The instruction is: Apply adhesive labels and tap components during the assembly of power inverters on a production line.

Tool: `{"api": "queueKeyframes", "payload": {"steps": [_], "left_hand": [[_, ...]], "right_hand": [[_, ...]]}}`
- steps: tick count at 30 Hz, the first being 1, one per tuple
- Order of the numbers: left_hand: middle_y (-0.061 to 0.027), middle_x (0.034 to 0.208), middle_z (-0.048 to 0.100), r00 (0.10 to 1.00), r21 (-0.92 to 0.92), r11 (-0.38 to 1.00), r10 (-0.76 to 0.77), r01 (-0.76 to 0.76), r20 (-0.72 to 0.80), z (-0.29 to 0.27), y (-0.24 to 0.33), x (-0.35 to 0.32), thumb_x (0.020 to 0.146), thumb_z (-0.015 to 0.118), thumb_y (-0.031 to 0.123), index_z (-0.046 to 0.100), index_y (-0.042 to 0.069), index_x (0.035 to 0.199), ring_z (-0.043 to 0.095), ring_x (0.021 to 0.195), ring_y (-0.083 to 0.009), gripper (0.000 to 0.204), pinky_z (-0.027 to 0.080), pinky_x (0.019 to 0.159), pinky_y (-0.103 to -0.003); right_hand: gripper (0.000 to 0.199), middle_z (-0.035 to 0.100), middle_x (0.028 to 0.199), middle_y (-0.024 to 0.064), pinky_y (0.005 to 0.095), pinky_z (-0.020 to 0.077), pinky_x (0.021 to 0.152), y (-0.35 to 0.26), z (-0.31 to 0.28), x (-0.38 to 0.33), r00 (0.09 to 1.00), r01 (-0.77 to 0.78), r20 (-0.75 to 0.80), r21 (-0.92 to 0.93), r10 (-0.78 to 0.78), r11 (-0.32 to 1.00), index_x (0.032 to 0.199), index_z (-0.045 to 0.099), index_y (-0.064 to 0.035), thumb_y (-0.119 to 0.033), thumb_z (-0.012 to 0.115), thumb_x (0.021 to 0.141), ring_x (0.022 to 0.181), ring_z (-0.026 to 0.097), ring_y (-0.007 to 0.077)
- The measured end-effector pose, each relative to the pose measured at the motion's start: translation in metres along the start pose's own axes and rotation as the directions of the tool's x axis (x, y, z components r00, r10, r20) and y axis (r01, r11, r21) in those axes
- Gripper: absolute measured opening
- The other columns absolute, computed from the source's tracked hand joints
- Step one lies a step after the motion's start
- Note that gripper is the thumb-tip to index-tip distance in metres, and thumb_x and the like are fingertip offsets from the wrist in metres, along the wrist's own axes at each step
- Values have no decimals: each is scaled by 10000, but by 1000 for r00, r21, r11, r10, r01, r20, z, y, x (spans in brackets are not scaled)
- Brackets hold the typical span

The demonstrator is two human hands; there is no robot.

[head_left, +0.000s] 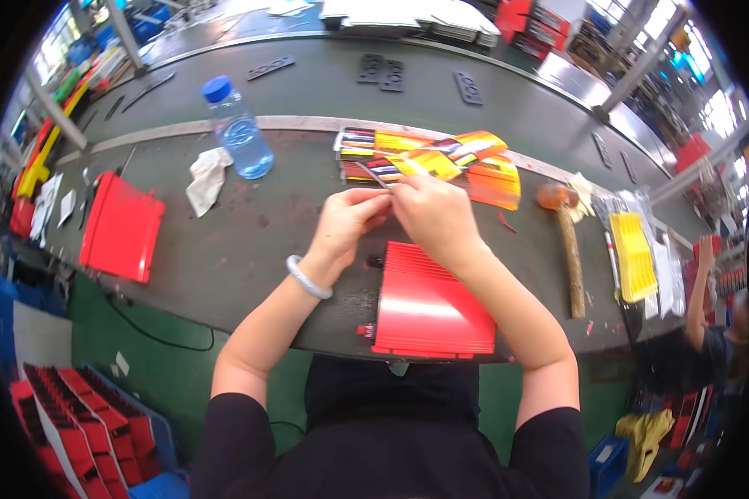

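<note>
Two hands meet above a glossy red housing

We see the right hand [435, 212] with its fingertips drawn together near the centre of the frame, seemingly pinching a thin grey strip [372, 174]. The left hand [341, 220] curls in beside it; whether its fingers grip anything we cannot tell. Our guess is that the strip is light and flexible, easy to crease, and best taken at its very edge.

Just beyond lie glossy yellow, orange and black printed sheets [433, 162], overlapping on the dark, scuffed tabletop [233, 266]. They look thin and slippery; we would lift one by a corner.

Below the hands sits the red ribbed housing [429, 295], partly behind the right forearm. We judge it stiff and fairly heavy, best held by its opposite sides, since its shiny face could scratch.

Around it we note a clear plastic bottle with a blue cap [243, 141] and crumpled off-white cloth [207, 181] at upper left, and a wooden-handled mallet with an amber head [571, 258] at right.
</note>
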State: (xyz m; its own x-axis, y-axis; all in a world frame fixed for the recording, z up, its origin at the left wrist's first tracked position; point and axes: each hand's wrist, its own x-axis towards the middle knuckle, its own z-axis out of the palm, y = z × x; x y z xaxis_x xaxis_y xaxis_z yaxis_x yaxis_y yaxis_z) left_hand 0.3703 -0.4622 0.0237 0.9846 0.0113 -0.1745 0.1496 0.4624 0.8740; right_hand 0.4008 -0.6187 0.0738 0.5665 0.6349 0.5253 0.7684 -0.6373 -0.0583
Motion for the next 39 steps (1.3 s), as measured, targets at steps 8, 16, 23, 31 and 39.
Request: {"api": "queueKeyframes", "payload": {"steps": [8, 16, 23, 31, 39], "left_hand": [[-49, 918, 687, 999, 49, 998, 41, -41, 7, -2, 2, -2, 875, 651, 112, 682, 20, 999, 637, 810, -98, 158, 494, 709, -216], [-52, 898, 689, 996, 37, 997, 73, -75, 46, 6, -3, 2, 865, 661, 105, 682, 13, 1000, 640, 795, -105, 164, 496, 702, -221], [-74, 879, 687, 992, 140, 982, 117, -123, 49, -4, 1, 8, 886, 604, 116, 624, 24, 928, 630, 751, -110, 102, 452, 634, -208], [-43, 748, 630, 955, 393, 910, 222, -130, -199, -48, 10, 42, 839, 548, 97, 605, 0, 866, 563, 643, -89, 115, 444, 580, -218], [-100, 732, 643, 808, 805, 573, 542, -156, -230, -80, 24, 42, 872, 620, 209, 629, -38, 1043, 609, 616, -152, 301, 495, 595, -282]], "right_hand": [[79, 640, 821, 96, 373, 511, 651, 1, -3, 2, 999, -36, -5, 147, 37, 989, 819, 627, -40, -117, 616, 804, 743, 638, 278], [96, 653, 828, 120, 362, 510, 643, 6, -3, -2, 991, -104, -50, 270, 122, 957, 843, 649, -36, -119, 646, 795, 726, 641, 301], [124, 642, 827, 62, 298, 486, 675, 33, 22, 1, 923, -345, 83, 614, 377, 710, 904, 615, -21, -138, 603, 864, 753, 625, 163], [282, 604, 1155, 175, 409, 496, 961, 149, 19, -4, 434, -210, 539, 840, 722, -501, 1150, 507, 75, -104, 389, 967, 1074, 595, 309], [315, 594, 1154, 189, 414, 516, 930, 217, -36, -55, 279, 148, 222, 951, 934, -270, 1139, 495, 55, -162, 323, 990, 1078, 589, 294]]}}
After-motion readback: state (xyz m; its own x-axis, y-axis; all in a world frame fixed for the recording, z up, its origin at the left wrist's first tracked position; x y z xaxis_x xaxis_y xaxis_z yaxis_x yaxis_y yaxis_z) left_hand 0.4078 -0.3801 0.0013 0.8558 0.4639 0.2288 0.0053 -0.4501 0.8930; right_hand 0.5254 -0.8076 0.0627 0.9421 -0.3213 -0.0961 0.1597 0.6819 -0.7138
